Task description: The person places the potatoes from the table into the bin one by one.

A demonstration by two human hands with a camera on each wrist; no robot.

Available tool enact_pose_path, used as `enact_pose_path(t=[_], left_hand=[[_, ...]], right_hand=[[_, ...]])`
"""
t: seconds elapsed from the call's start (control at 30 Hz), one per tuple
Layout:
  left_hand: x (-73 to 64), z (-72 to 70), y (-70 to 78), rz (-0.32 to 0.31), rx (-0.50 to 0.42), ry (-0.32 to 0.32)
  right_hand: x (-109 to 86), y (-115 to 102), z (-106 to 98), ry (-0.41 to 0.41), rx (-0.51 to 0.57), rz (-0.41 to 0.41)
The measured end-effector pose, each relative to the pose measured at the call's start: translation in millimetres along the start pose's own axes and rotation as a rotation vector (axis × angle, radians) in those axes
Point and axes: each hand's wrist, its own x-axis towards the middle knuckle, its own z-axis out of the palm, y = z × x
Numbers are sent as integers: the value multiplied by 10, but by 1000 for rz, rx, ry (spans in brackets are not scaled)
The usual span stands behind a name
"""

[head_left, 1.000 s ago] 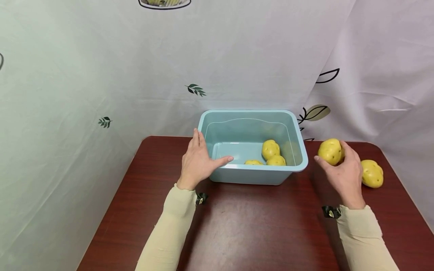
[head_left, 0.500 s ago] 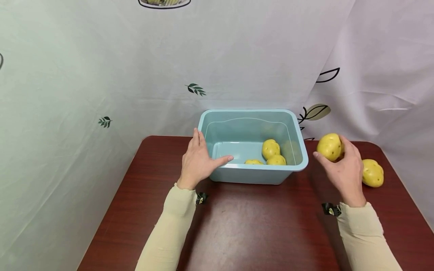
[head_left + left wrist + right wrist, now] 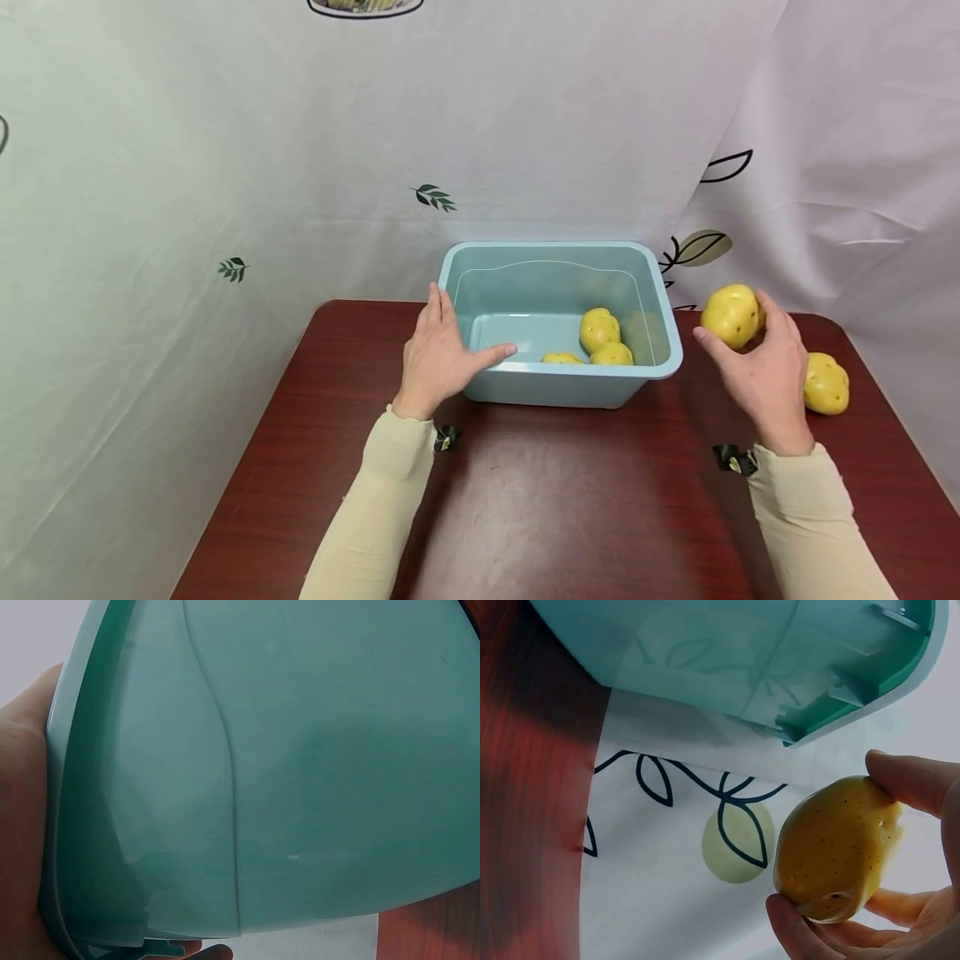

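My right hand (image 3: 768,371) grips a yellow potato (image 3: 731,317) between thumb and fingers, right of a light blue plastic tub (image 3: 555,390). In the right wrist view, the held potato (image 3: 836,851) hangs apart from the tub's outer wall (image 3: 697,652). My left hand (image 3: 438,354) rests on the tub's front left corner, thumb stretched along the front rim and fingers straight at the left side. Inside the tub, toward its right, lie a potato (image 3: 599,331) and two more partly hidden by the front wall. The left wrist view is mostly filled by the tub's wall (image 3: 300,765).
Another potato (image 3: 827,383) lies on the dark red wooden table (image 3: 555,500), right of my right hand and partly behind it. A pale cloth (image 3: 562,125) with leaf prints hangs behind the table and along its sides.
My right hand has lifted the held potato a little higher. The left hand and the tub have kept their places.
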Motion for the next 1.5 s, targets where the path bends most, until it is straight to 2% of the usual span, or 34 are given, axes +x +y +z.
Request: enact_pose_path(t=[0.63, 1.5], left_hand=[[1, 3, -4, -5, -2, -3], [2, 14, -10, 8, 3, 8]], right_hand=[[5, -191, -35, 6, 24, -21], [46, -384, 89, 32, 29, -111]])
